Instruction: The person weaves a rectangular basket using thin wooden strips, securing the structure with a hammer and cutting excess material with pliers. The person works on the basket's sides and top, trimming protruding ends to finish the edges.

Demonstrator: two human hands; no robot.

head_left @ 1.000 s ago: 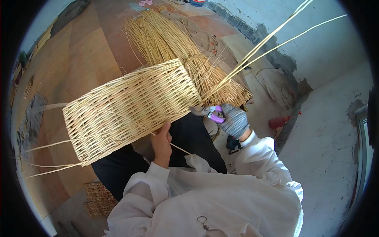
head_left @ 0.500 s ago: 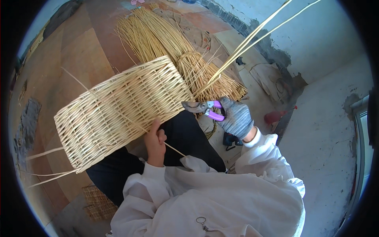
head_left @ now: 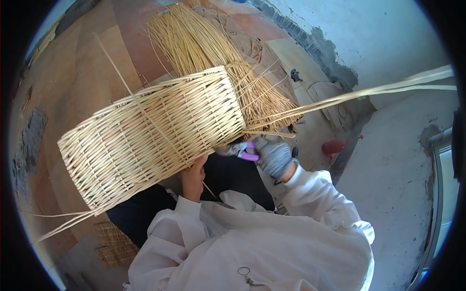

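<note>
A pale woven wicker basket (head_left: 126,140) lies tilted across my lap, with loose rods trailing from its corners and a thin one crossing its face. My left hand (head_left: 193,175) grips the basket at its lower edge from beneath, fingers partly hidden. My right hand (head_left: 272,157), in a grey knit glove, holds purple-handled pruning shears (head_left: 249,153), their blurred blades at the basket's lower edge near the right corner. Several long rods (head_left: 349,97) reach rightward from that corner, above the shears.
A big tied bundle of rods (head_left: 189,41) lies on a brown cloth (head_left: 264,56) beyond the basket. A second woven piece (head_left: 114,242) is on the floor at lower left. A red bottle (head_left: 335,145) sits by the white wall (head_left: 383,165) at right.
My right hand and the shears have moved down and left along the basket's edge. The long rods at the right have swung down from steeply upward to nearly level.
</note>
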